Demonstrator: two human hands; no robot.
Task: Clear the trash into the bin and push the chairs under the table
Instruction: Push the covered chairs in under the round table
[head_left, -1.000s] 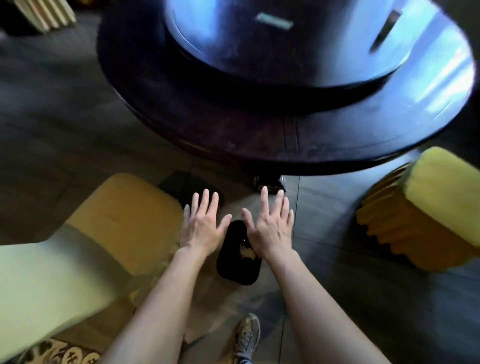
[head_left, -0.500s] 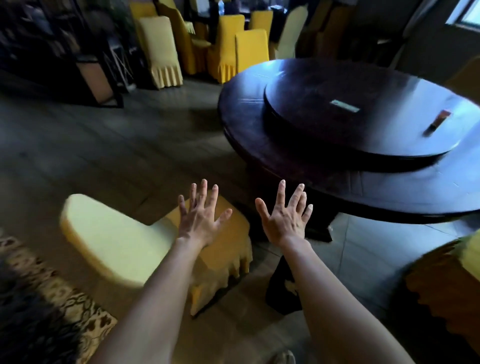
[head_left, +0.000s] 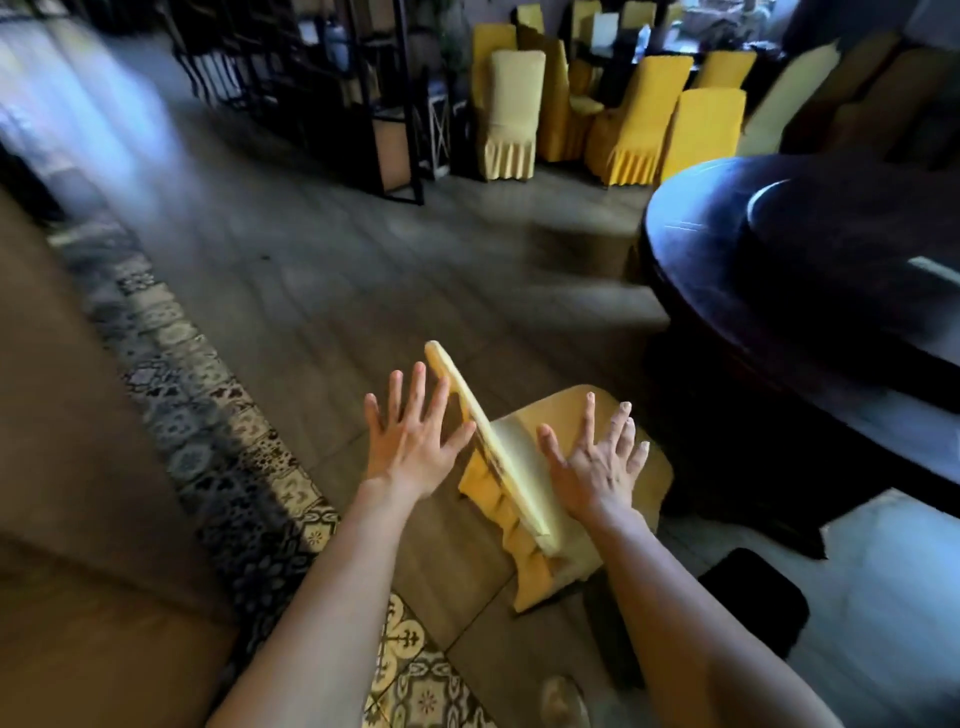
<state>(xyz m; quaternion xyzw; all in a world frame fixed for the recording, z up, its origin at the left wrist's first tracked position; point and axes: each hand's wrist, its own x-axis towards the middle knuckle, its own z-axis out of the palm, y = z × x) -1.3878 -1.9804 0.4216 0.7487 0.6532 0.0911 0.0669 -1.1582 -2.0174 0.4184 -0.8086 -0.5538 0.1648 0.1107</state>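
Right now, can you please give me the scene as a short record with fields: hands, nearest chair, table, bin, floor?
left hand: open, fingers spread, empty, left of the chair back
right hand: open, fingers spread, empty, over the chair seat
nearest chair: yellow cover, standing out from the table, not yet pushed under
table: round, dark, to the right, with a raised round centre
bin: dark, on the floor near the right forearm
floor: wood planks, with a patterned tile strip on the left
other chairs: yellow, grouped at the far side

Dim rm, wood floor, patterned rug
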